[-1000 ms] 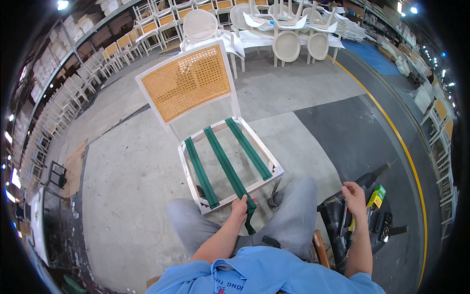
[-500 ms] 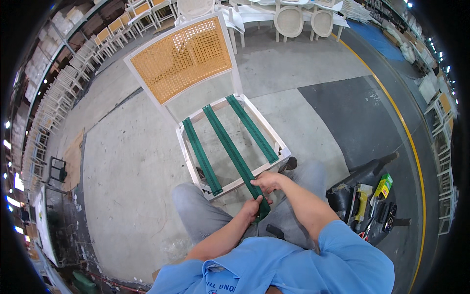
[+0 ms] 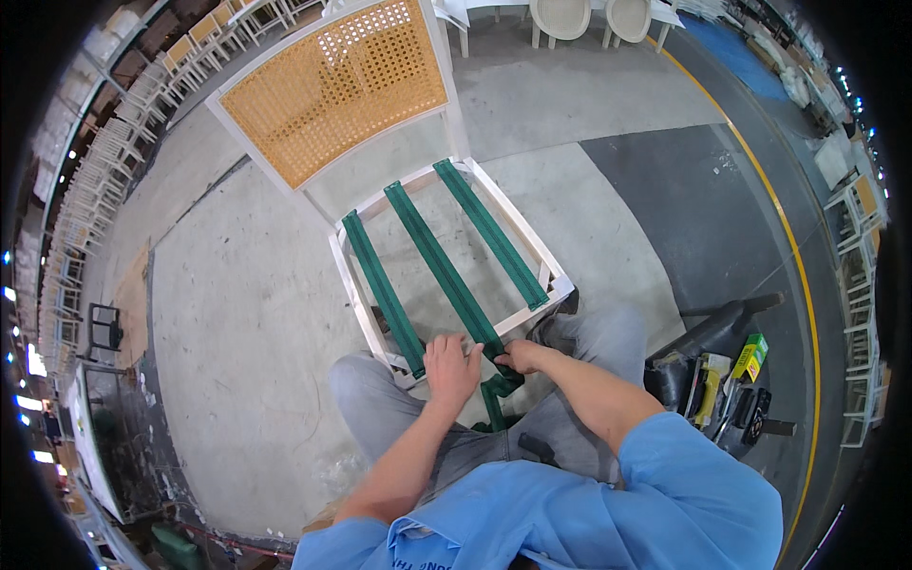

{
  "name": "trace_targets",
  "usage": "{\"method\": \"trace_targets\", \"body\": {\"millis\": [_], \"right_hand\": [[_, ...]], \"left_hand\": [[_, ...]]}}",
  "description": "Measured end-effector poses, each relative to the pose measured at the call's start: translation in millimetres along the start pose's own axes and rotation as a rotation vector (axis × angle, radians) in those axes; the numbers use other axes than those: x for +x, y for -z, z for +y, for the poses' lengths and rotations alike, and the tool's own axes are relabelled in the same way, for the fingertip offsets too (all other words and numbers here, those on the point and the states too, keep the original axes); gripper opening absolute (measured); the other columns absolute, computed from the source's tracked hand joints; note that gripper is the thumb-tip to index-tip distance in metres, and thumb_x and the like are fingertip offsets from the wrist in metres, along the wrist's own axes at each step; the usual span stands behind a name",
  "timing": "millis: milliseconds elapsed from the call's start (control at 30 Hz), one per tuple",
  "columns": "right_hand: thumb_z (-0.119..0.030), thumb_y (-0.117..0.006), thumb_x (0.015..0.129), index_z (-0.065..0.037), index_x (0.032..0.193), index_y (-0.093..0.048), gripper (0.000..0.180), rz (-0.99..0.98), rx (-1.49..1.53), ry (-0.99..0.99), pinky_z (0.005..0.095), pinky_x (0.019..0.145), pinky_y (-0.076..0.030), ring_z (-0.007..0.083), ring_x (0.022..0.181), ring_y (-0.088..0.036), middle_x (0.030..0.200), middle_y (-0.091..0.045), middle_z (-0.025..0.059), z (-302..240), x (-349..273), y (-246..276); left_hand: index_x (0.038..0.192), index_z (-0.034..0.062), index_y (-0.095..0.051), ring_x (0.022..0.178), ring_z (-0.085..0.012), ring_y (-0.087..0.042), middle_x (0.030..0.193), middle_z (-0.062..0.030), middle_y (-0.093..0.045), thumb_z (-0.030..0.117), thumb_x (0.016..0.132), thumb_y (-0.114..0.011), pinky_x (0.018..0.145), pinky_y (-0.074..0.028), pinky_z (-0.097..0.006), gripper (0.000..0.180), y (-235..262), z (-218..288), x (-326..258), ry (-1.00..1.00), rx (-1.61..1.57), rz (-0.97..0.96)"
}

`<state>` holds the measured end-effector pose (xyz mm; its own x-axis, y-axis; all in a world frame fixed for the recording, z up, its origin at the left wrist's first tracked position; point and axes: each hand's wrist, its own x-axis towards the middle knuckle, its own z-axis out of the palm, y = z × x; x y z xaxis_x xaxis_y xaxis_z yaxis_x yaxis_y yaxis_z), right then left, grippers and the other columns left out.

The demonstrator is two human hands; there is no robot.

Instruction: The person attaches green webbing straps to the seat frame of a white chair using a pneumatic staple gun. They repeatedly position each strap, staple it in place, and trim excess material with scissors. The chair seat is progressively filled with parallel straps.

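Fitting the middle green strap (image 3: 437,254) across the seat frame (image 3: 515,221) seems in hand: the right hand (image 3: 522,357) pinches it, grip closed, by the front rail (image 3: 518,320); the left hand (image 3: 451,372) has an unclear grip. Next probably needs steady tension.

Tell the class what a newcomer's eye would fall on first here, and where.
Probably the golden cane backrest of the pale chair, left of centre at the top. Next, three green straps running front to back across its seat frame, with the left hand and right hand near the middle one's front end. Off to the right, a bright yellow line curves along the floor.
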<state>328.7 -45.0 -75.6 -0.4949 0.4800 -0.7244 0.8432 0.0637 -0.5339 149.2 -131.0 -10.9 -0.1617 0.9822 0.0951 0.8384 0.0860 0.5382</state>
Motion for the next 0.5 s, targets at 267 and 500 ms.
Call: {"method": "trace_targets", "body": {"millis": [267,500], "right_hand": [[-0.029,-0.055,0.1,-0.007,0.135,-0.065,0.042,0.009,-0.459,0.053,0.0449,0.104,-0.05,0.0377,0.126,-0.061,0.138,-0.062,0.0234,34.2,62.3,-9.6],[-0.033,-0.059,0.101,-0.007,0.134,-0.066,0.043,0.197,0.094,0.037,0.0398,0.096,-0.055,0.0306,0.119,-0.067,0.132,-0.069,0.0144,38.6,52.1,-29.0]], "left_hand": [[0.11,-0.0018,-0.069,0.084,-0.0392,-0.075,0.086,-0.0222,-0.075,0.072,0.088,-0.062,0.075,-0.059,-0.049,0.077,-1.4,1.7,61.7,0.01,0.179,-0.595],[0.094,0.0018,-0.074,0.078,-0.0365,-0.075,0.08,-0.0201,-0.075,0.07,0.09,-0.061,0.07,-0.06,-0.047,0.069,-5.6,-5.3,51.8,0.02,0.24,-0.561]]}}
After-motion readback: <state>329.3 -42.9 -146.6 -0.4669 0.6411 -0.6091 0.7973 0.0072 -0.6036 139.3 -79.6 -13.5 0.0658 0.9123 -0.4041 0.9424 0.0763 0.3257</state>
